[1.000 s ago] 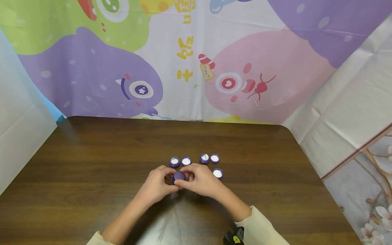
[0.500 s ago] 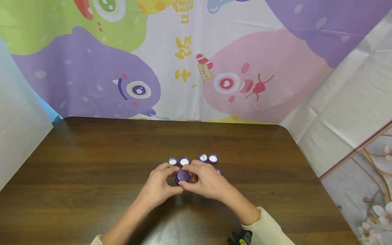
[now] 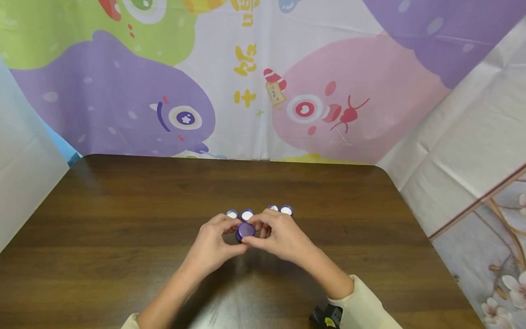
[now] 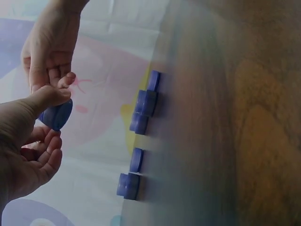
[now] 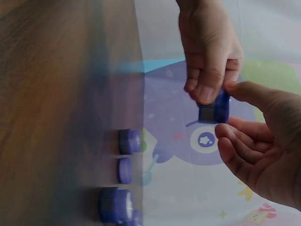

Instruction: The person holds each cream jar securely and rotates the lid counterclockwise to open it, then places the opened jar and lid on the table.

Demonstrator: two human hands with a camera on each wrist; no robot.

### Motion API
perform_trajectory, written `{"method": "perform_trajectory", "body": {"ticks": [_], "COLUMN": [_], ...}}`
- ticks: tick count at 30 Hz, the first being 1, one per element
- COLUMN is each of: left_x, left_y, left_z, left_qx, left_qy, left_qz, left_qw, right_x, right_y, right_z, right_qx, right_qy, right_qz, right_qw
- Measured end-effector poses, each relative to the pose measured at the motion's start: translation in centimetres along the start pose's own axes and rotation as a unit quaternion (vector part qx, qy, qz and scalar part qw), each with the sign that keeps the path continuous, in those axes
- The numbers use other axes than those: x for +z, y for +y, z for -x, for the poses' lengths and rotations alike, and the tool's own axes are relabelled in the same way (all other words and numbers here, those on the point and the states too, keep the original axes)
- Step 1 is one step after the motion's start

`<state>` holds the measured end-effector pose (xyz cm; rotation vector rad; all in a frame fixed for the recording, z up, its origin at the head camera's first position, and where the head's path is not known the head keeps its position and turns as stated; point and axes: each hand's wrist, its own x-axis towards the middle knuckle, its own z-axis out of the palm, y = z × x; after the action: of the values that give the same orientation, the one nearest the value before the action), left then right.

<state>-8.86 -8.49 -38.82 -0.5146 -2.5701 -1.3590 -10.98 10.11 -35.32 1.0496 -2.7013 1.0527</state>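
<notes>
A small round purple jar (image 3: 246,230) is held above the table between both hands, its smooth lid facing up. My left hand (image 3: 211,242) grips it from the left with thumb and fingers. From the right, my right hand (image 3: 282,236) pinches the lid's edge between thumb and index finger. In the left wrist view the jar (image 4: 57,115) shows side-on. A label-like patch marks the body of the jar (image 5: 214,112) in the right wrist view, under the left thumb.
Beyond the hands, open purple jars (image 3: 232,214) and loose lids (image 3: 247,215) with white insides stand on the brown wooden table (image 3: 123,219). The left wrist view shows several in a row, including a jar (image 4: 128,186) and lid (image 4: 136,160). A cartoon-printed cloth (image 3: 246,132) hangs behind.
Both hands have shifted slightly right and up in the head view, still gripping the jar. The right hand now covers the rightmost front lid, seen earlier.
</notes>
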Motion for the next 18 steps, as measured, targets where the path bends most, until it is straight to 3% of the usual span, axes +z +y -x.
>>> {"method": "perform_trajectory", "body": {"ticks": [7, 14, 18], "left_x": [0.1, 0.0, 0.1], "left_y": [0.1, 0.5, 0.7], "left_z": [-0.2, -0.6, -0.6], "left_qx": [0.004, -0.013, -0.013], "left_qy": [-0.009, 0.002, 0.003], "left_qz": [0.006, 0.004, 0.003], "left_qw": [0.9999, 0.9999, 0.9999], "right_x": [-1.1, -1.1, -1.2], "right_y": [0.0, -0.1, -0.1], "right_z": [0.0, 0.0, 0.0], "right_qx": [-0.014, 0.021, 0.002], "right_qy": [-0.063, -0.007, -0.017], "right_qz": [0.018, -0.003, 0.007], "right_qw": [0.998, 1.000, 1.000]}}
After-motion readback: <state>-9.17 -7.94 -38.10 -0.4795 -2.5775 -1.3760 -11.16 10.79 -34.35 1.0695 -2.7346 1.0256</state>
